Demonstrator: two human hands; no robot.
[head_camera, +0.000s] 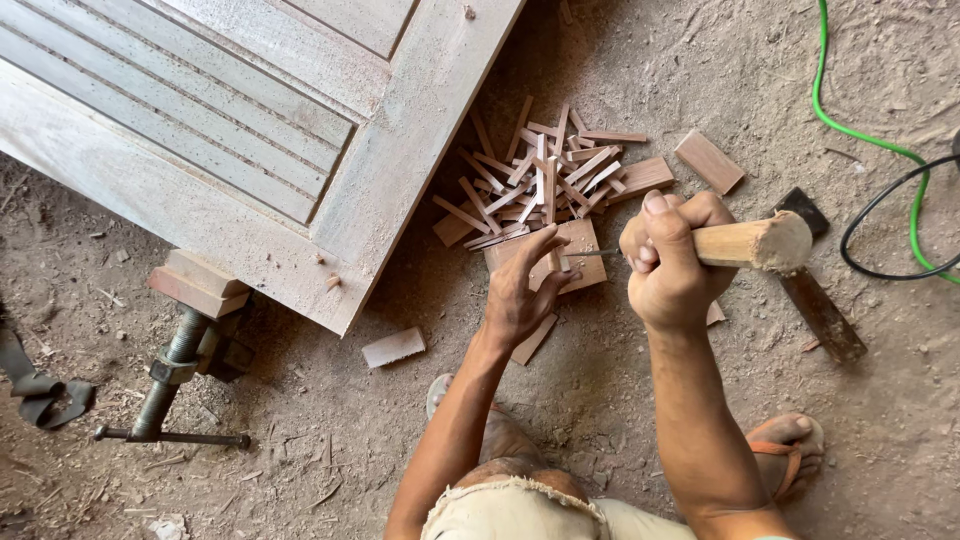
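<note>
My right hand (668, 262) is closed around the thick wooden handle (752, 243) of a chisel-like tool, whose thin metal blade (592, 254) points left. My left hand (523, 290) pinches a small wooden sliver upright on a flat wooden block (578, 243) lying on the dirt floor; the blade tip meets the sliver. Just beyond the block lies a pile of thin wooden slivers (540, 180).
A pale wooden panelled door (250, 130) lies raised at upper left, held by a metal clamp (165, 385). Wood offcuts (708, 160) and a dark hatchet-like tool (815, 290) lie on the ground. Green and black cables (880, 145) loop at right. My sandalled feet (790, 450) are below.
</note>
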